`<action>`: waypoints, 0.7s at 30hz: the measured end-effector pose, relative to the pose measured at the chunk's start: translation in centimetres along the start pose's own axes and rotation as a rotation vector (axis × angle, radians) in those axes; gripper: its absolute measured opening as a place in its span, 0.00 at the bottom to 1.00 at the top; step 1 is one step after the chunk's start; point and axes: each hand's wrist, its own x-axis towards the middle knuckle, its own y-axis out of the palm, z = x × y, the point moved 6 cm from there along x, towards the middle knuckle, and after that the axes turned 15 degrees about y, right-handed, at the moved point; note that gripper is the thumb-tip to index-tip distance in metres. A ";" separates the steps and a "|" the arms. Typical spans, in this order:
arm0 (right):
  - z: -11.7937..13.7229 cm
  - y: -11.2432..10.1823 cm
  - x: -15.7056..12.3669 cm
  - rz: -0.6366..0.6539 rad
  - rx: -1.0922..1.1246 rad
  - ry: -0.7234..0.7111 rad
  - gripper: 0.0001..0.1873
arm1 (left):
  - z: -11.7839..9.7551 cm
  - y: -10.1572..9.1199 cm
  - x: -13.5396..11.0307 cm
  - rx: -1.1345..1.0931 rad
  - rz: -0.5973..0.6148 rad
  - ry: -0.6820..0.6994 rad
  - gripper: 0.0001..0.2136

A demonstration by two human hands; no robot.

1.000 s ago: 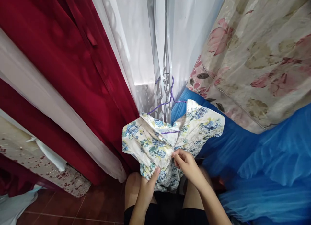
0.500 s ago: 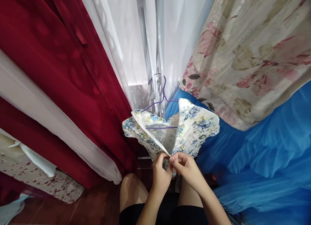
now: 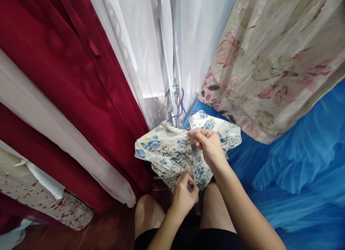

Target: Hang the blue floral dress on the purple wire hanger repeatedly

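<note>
A white garment (image 3: 168,142) with blue, yellow and green flowers and short flared shoulders hangs in front of me on a purple hanger (image 3: 182,105). A closed seam runs down its middle, where a zipper appears to be. At the top of that seam, near the neckline, my right hand (image 3: 210,144) is closed in a pinch; the small zipper pull is hidden behind the fingers. Lower down, my left hand (image 3: 184,190) pinches the fabric beside the seam, thumb and forefinger together. Most of the hanger's lower part is covered by the cloth.
Long dark red cloth (image 3: 81,81) and white cloth (image 3: 140,45) hang at the left and behind. Flower-printed beige fabric (image 3: 269,70) and layered blue tulle (image 3: 291,163) fill the right. My knees (image 3: 149,210) are bent below the garment, above a reddish tiled floor (image 3: 107,225).
My right hand has travelled up along the seam from beside my left hand to the neckline, and the open V has closed behind it. My left hand stays low, slightly further down.
</note>
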 end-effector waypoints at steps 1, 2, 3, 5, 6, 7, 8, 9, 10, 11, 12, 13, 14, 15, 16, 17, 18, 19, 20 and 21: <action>0.8 0.4 0.2 0.001 0.023 -0.033 0.07 | 0.0 0.2 -0.3 0.003 0.028 0.000 0.09; 1.4 0.7 0.3 0.002 0.037 -0.062 0.07 | 0.1 0.4 -0.7 0.000 0.056 -0.003 0.09; 1.7 0.9 0.3 0.006 0.039 -0.081 0.08 | 0.2 0.5 -1.0 -0.009 0.080 -0.007 0.09; 1.7 1.0 0.0 0.023 0.013 -0.089 0.07 | 0.3 0.2 -1.3 -0.040 0.107 -0.010 0.07; 1.5 1.0 -0.2 0.032 -0.005 -0.085 0.07 | 0.3 -0.4 -1.1 -0.055 0.099 -0.007 0.06; 1.3 0.9 -0.6 0.039 -0.020 -0.083 0.07 | 0.2 -1.2 -0.6 -0.068 0.078 0.001 0.05; 1.1 0.8 -0.9 0.043 -0.033 -0.083 0.06 | -0.1 -2.4 0.2 -0.077 0.038 0.015 0.03; 1.0 0.7 -1.3 0.044 -0.052 -0.085 0.07 | -0.5 -3.8 1.2 -0.078 -0.022 0.035 0.03; 1.0 0.6 -1.6 0.041 -0.079 -0.091 0.07 | -1.0 -5.4 2.6 -0.073 -0.098 0.063 0.03; 1.1 0.6 -2.0 0.037 -0.113 -0.100 0.07 | -1.8 -7.1 4.1 -0.064 -0.172 0.106 0.06; 1.3 0.6 -2.3 0.036 -0.152 -0.110 0.08 | -2.7 -8.7 5.8 -0.048 -0.233 0.166 0.10; 1.5 0.7 -2.6 0.035 -0.189 -0.119 0.09 | -3.8 -10.1 7.5 -0.033 -0.279 0.239 0.14; 1.7 0.8 -2.8 0.037 -0.221 -0.128 0.10 | -4.9 -11.3 9.2 -0.017 -0.304 0.309 0.16; 1.8 0.8 -3.0 0.042 -0.246 -0.138 0.12 | -5.8 -12.1 10.8 -0.001 -0.299 0.364 0.17; 1.9 0.9 -3.1 0.047 -0.265 -0.147 0.13 | -6.7 -12.5 12.2 0.019 -0.273 0.410 0.15; 1.8 0.9 -3.0 0.052 -0.279 -0.155 0.14 | -7.4 -12.8 13.4 0.045 -0.246 0.446 0.12; 1.6 0.9 -2.9 0.055 -0.288 -0.164 0.15 | -7.9 -12.8 14.3 0.073 -0.225 0.472 0.09; 1.3 0.9 -2.8 0.055 -0.291 -0.176 0.15 | -8.2 -12.7 14.9 0.102 -0.214 0.492 0.08; 0.8 0.8 -2.6 0.053 -0.291 -0.190 0.16 | -8.3 -12.6 15.3 0.128 -0.220 0.507 0.07; 0.3 0.8 -2.3 0.049 -0.289 -0.202 0.15 | -8.3 -12.5 15.4 0.147 -0.238 0.519 0.07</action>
